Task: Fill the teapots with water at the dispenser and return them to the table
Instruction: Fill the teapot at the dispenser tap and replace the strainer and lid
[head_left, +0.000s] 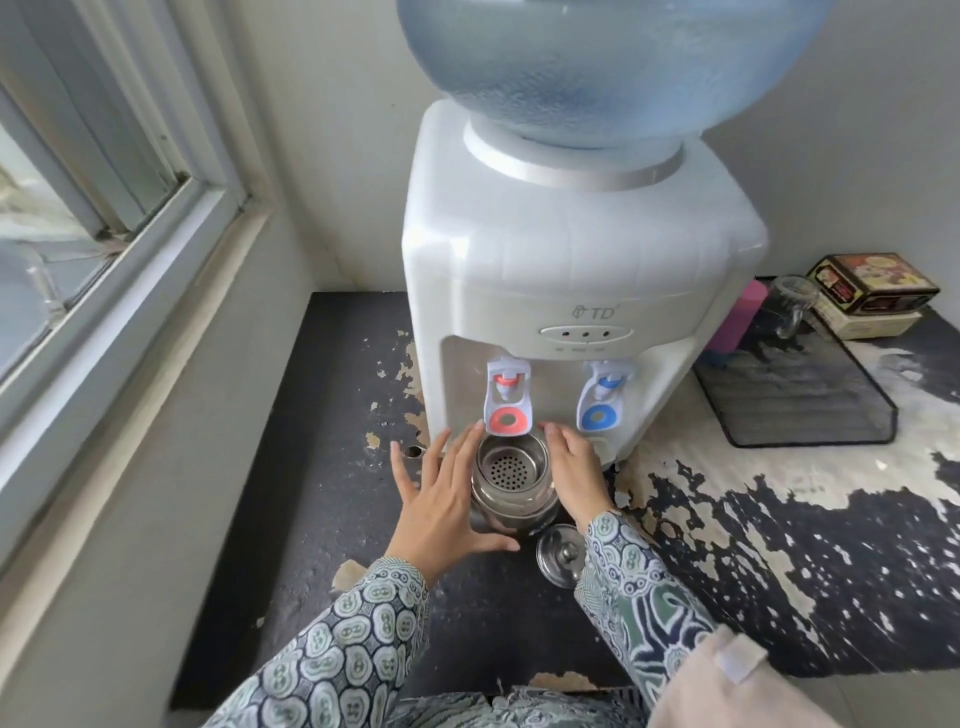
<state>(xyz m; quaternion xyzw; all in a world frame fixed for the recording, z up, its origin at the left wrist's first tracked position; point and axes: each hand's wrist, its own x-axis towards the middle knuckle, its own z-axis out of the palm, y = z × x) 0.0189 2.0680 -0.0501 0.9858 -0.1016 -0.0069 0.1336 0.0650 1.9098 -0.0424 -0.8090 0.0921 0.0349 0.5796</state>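
We've got the teapot (511, 486) sitting on the worn black counter (332, 415) right under the dispenser's (571, 270) red tap (508, 397). It's shiny steel, lid off, perforated strainer basket showing inside. Left hand (441, 499) and right hand (576, 470) flank it, fingers straight against its sides. The lid (560, 553) lies just beside it.

Soft daylight, wide-angle view, slightly smeared detail

Pale, even light enters from the window (78, 171) on the left, leaving the near wall and the white dispenser (571, 270) bright and the dark counter (332, 405) dull. Shadows are faint, the deepest lying inside the recess behind the taps. A mild sheen shows on the blue bottle (613, 67) and on the metal teapot (511, 478). The window frame bows strongly toward the left edge. The sleeves at the near edge and the box (872, 283) far right look soft
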